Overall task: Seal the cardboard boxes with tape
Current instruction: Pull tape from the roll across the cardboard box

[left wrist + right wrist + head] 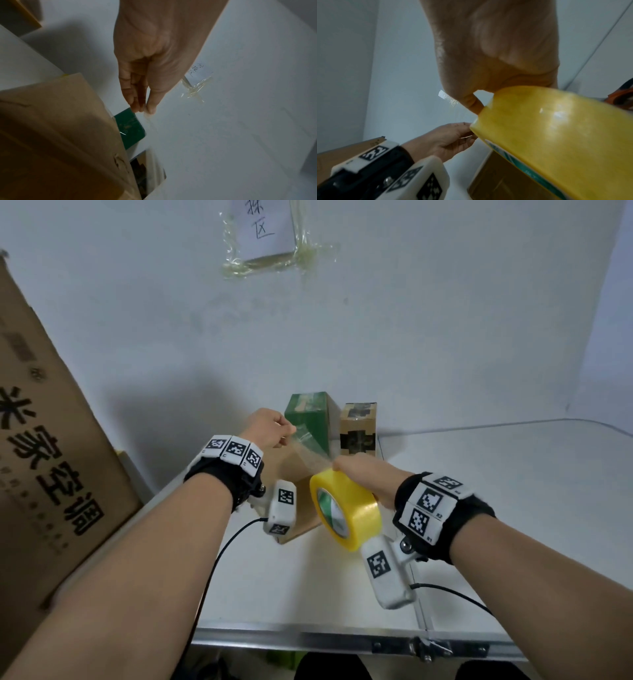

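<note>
Tape roll (346,509) sitting in the right hand (368,474), fat and round, glossy translucent yellow with a green-and-white printed core; seen close in the right wrist view (556,135), catching highlights on its smooth outer wrap. Fingers curling over the top of it, gripping it just above the white table (513,508), open core facing down-left toward the camera.

Stretching from the roll up and left: a clear strip of tape (308,448), thin, shiny, slightly wrinkled, long axis running diagonally from the right hand toward the left. Left hand (270,428) pinching the free end between thumb and fingertips, the other fingers loosely tucked; same pinch showing in the left wrist view (142,81), though the film there is blurring out to a faint streak (148,117).

Lying under the stretched strip: a plain brown cardboard box (294,474), matte, flat-sided, resting on the table between the two wrists, partly hidden by the roll and the wrist gear. Can't tell how its flaps are sitting.

Standing behind it against the wall: a green carton (310,419), upright and tall, touching or nearly touching a smaller brown carton with dark print (359,428) on its right. Leaning at far left: a big corrugated carton (51,457) with bold black characters. Hanging on the wall above: a handwritten paper note (263,229) stuck under crinkly clear tape.
</note>
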{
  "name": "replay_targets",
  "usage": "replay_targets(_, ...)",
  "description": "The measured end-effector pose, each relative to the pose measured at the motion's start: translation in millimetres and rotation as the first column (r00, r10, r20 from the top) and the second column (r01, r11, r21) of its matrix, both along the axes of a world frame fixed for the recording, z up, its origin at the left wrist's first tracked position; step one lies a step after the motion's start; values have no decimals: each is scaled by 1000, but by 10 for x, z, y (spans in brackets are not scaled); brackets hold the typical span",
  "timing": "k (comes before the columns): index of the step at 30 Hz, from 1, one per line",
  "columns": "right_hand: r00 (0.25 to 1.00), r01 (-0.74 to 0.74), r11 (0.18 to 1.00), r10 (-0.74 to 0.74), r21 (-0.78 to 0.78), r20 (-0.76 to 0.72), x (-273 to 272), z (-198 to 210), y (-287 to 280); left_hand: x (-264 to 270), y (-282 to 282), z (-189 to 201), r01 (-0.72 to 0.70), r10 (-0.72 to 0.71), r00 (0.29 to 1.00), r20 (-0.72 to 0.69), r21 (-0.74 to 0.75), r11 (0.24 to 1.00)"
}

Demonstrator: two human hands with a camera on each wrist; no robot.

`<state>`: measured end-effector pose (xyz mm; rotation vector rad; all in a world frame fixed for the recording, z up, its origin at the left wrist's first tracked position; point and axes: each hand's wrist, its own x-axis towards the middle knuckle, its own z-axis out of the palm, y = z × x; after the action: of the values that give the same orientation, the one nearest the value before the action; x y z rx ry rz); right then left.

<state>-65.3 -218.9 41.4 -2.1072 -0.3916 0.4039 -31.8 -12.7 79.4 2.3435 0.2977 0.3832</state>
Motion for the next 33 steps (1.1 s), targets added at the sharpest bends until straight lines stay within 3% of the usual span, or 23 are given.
replay_targets(5, 997, 63, 998, -62, -20, 38, 150, -74, 92, 154, 67, -100, -19, 24, 997, -67, 72, 997)
replay_targets(19, 997, 68, 990, -63, -120, 49, 351, -183, 151, 312, 84, -401, -50, 66, 990, -128, 125, 991)
replay_targets(23, 998, 48, 995, -44, -89, 50, 370, -224, 148, 316, 73, -460, -57, 85, 988, -126, 208, 977)
replay_targets(31, 999, 52, 999, -52, 9, 17, 384, -312, 115, 313, 58, -493, -59, 96, 982, -161, 223, 973)
replay_targets(33, 998, 59, 998, -59, 17, 3, 385, -331, 112, 296, 38, -495, -100, 155, 970, -189, 275, 956)
